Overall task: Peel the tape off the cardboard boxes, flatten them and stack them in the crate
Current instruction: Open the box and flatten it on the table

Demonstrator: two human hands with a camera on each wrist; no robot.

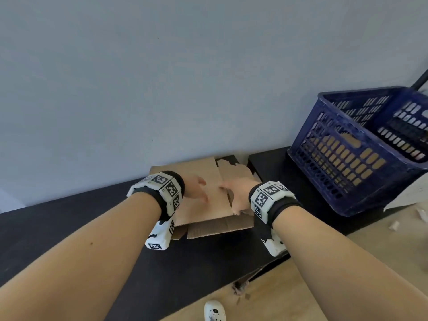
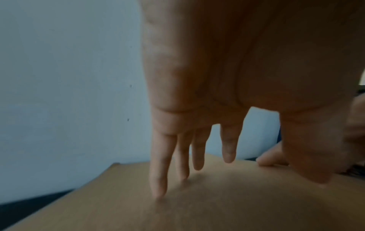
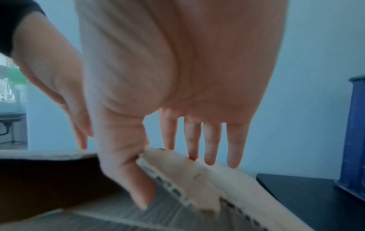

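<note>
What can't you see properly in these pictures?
- Tape: none can be made out on the box; both hands cover its middle in the head view.
- Crate: cut off by the right edge; brown cardboard shows only through its slotted wall.
- Right thumb tip: blurred in the right wrist view, beside a flap.
- Left palm: fills the left wrist view, hiding the box's far side.

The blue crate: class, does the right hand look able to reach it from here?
Probably yes. The blue crate stands on the right hand's own side, beyond the cardboard box, with only bare black tabletop between them.
</note>
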